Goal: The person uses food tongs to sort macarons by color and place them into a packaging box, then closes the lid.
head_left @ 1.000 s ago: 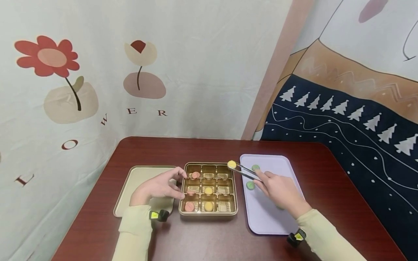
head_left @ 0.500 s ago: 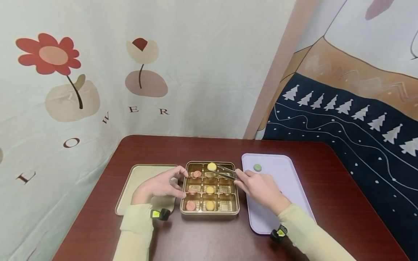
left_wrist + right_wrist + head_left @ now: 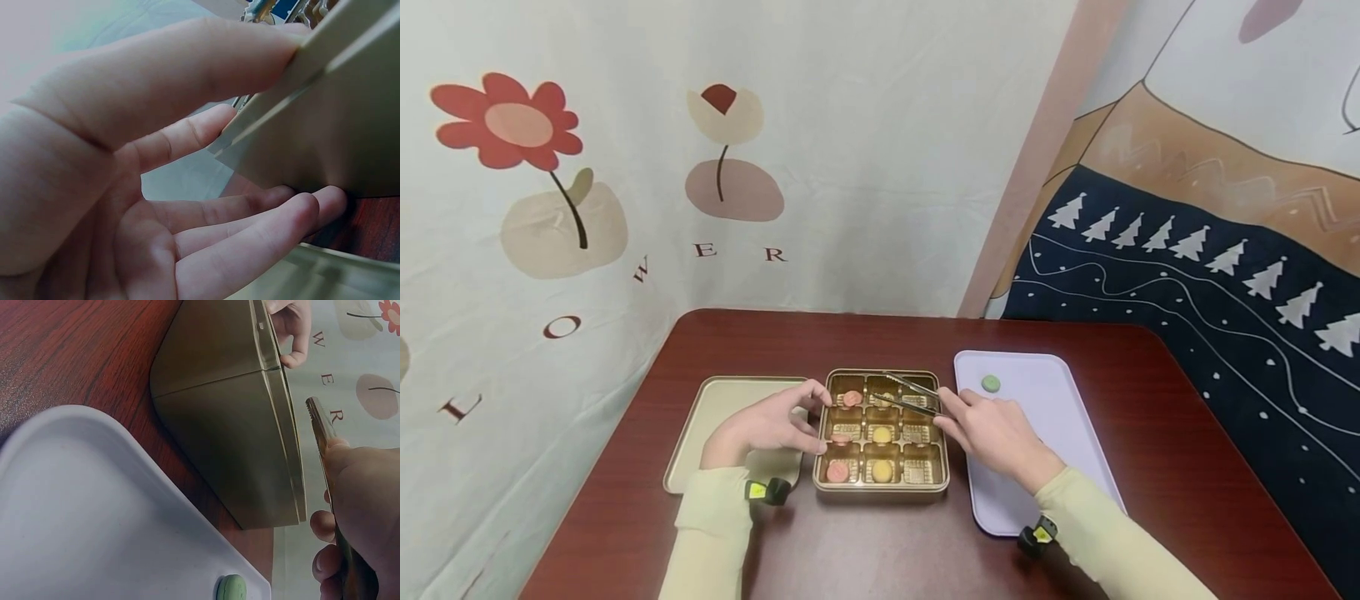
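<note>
My right hand (image 3: pixel 996 437) holds metal tongs (image 3: pixel 917 408) over the back of the gold tin (image 3: pixel 880 492); their arms are spread. Beneath the tips, a yellow macaron (image 3: pixel 887 400) lies in the back middle compartment, partly covered by the tongs. Two more yellow macarons (image 3: pixel 882 472) sit below it in the middle column, and pink macarons (image 3: pixel 838 472) occupy the left column. My left hand (image 3: pixel 767 429) touches the tin's left side, thumb and index finger spread apart along the rim. In the left wrist view, its fingertips (image 3: pixel 231 115) meet the tin's wall.
On the right lies a lilac tray (image 3: pixel 1075 467) with a green macaron (image 3: pixel 991 383) near its back; my right forearm and hand cover part of it. A pale gold lid (image 3: pixel 715 400) rests on the wooden table (image 3: pixel 865 558) under my left hand.
The tongs have carried a yellow macaron left from beside the tray to the tin's back middle compartment. They have spread and let go of it. My left hand stays at the tin.
</note>
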Demonstrator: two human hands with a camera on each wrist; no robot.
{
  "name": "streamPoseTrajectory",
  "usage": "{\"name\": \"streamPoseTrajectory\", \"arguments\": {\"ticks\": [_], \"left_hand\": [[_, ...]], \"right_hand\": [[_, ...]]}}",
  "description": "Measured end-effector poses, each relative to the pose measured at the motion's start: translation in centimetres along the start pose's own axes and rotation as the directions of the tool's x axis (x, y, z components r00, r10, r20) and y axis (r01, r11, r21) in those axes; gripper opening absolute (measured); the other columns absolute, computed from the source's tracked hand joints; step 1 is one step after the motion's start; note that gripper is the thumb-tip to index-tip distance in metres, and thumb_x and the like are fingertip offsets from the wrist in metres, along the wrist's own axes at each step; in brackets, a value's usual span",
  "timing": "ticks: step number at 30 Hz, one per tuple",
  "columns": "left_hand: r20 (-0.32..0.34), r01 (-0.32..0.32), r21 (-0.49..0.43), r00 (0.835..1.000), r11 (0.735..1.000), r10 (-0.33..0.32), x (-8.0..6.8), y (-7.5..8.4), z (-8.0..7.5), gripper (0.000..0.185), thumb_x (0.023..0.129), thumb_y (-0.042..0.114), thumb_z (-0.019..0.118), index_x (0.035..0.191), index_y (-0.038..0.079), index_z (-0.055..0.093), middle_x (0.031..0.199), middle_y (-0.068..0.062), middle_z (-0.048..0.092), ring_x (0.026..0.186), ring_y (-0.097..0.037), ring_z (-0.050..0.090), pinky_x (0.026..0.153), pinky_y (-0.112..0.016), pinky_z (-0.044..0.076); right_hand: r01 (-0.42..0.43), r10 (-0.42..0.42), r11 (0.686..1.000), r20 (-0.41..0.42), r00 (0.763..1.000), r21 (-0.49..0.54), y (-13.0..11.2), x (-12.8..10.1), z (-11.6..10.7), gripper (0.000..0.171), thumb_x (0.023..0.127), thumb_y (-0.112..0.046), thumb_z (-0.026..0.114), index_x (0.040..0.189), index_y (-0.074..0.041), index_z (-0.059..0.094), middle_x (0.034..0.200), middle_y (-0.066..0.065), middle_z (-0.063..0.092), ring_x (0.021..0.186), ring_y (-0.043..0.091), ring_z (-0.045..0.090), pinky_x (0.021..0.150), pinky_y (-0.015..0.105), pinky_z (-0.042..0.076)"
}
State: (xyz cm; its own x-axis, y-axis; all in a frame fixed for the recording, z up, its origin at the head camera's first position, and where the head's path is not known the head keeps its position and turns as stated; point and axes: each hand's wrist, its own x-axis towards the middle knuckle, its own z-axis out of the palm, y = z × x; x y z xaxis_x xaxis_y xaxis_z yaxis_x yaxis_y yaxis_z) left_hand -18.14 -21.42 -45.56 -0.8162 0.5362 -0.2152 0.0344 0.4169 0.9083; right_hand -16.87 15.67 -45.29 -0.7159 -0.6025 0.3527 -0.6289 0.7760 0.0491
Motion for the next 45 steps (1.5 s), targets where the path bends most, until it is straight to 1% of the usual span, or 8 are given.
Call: {"name": "streamPoseTrajectory", "arguments": {"ticks": [6,11,17,26,34,40,42,45], "left_hand": [[0.008,-0.010,-0.016,1.000,1.000,0.010,-0.1,-0.1,-0.1,0.058,0.084,0.005,0.087,0.126,0.006,0.048,0.132,-0.029,0.049,0.099,-0.032,0.073,0.082,-0.042,0.063],[0.028,-0.027,-0.049,0.999,0.998,0.028,-0.1,-0.1,0.0,0.058,0.084,0.003,0.085,0.126,0.003,0.046,0.129,-0.030,0.051,0.098,-0.031,0.074,0.081,-0.041,0.063],[0.033,-0.023,-0.057,0.999,0.998,0.025,-0.1,0.0,0.0,0.058,0.084,0.003,0.085,0.126,0.002,0.045,0.129,-0.031,0.051,0.098,-0.031,0.074,0.080,-0.039,0.064],[0.029,-0.024,-0.040,0.999,0.999,0.025,-0.1,0.1,0.0,0.058,0.084,0.003,0.085,0.126,0.003,0.046,0.130,-0.030,0.051,0.099,-0.032,0.074,0.082,-0.042,0.063],[0.024,-0.021,-0.034,0.999,0.999,0.022,-0.2,0.1,0.0,0.059,0.083,0.004,0.086,0.126,0.004,0.046,0.129,-0.029,0.050,0.099,-0.032,0.074,0.081,-0.041,0.063],[0.023,-0.013,-0.040,1.000,0.999,0.014,-0.1,0.1,0.0,0.059,0.083,0.003,0.086,0.127,0.003,0.047,0.134,-0.030,0.047,0.097,-0.030,0.074,0.081,-0.041,0.063],[0.028,-0.015,-0.049,0.999,0.999,0.016,-0.2,0.1,0.0,0.059,0.083,0.001,0.086,0.127,0.003,0.047,0.135,-0.031,0.047,0.096,-0.030,0.075,0.080,-0.041,0.063],[0.031,-0.019,-0.054,0.999,0.998,0.020,-0.1,0.1,0.0,0.058,0.083,0.001,0.085,0.126,0.003,0.047,0.135,-0.031,0.047,0.096,-0.030,0.075,0.080,-0.041,0.063]], "right_hand": [[0.035,-0.036,0.999,-0.036,0.999,-0.027,0.1,-0.1,0.2,0.035,0.100,-0.040,0.071,0.123,-0.015,0.062,0.079,0.002,0.058,0.052,0.022,0.059,0.040,0.039,0.045],[0.048,-0.050,0.999,-0.062,0.997,-0.025,0.1,-0.3,0.5,0.035,0.099,-0.040,0.072,0.122,-0.014,0.062,0.078,0.002,0.058,0.051,0.024,0.060,0.040,0.040,0.045],[0.052,-0.053,0.999,-0.073,0.996,-0.012,0.1,-0.3,0.5,0.037,0.099,-0.040,0.071,0.124,-0.014,0.063,0.079,0.001,0.059,0.050,0.024,0.060,0.040,0.041,0.046],[0.044,-0.045,0.999,-0.074,0.996,-0.013,0.5,-0.7,0.2,0.044,0.099,-0.039,0.071,0.132,-0.011,0.064,0.086,0.004,0.065,0.054,0.024,0.063,0.044,0.042,0.050],[-0.007,0.008,1.000,-0.075,0.997,0.009,1.6,-1.6,-0.1,0.044,0.100,-0.039,0.069,0.134,-0.013,0.064,0.091,0.006,0.069,0.061,0.026,0.069,0.049,0.046,0.054],[-0.051,0.052,0.999,-0.097,0.994,0.008,2.9,-2.4,-0.7,0.046,0.098,-0.039,0.072,0.134,-0.013,0.067,0.108,0.013,0.076,0.077,0.030,0.076,0.053,0.050,0.058],[-0.065,0.065,0.998,-0.101,0.993,0.003,3.3,-2.7,-0.8,0.046,0.097,-0.039,0.074,0.134,-0.013,0.067,0.107,0.012,0.076,0.076,0.029,0.076,0.051,0.048,0.056],[-0.088,0.088,0.996,-0.099,0.991,0.003,3.9,-3.3,-1.0,0.047,0.096,-0.038,0.076,0.134,-0.012,0.067,0.096,0.007,0.072,0.068,0.026,0.070,0.048,0.045,0.053]]}}
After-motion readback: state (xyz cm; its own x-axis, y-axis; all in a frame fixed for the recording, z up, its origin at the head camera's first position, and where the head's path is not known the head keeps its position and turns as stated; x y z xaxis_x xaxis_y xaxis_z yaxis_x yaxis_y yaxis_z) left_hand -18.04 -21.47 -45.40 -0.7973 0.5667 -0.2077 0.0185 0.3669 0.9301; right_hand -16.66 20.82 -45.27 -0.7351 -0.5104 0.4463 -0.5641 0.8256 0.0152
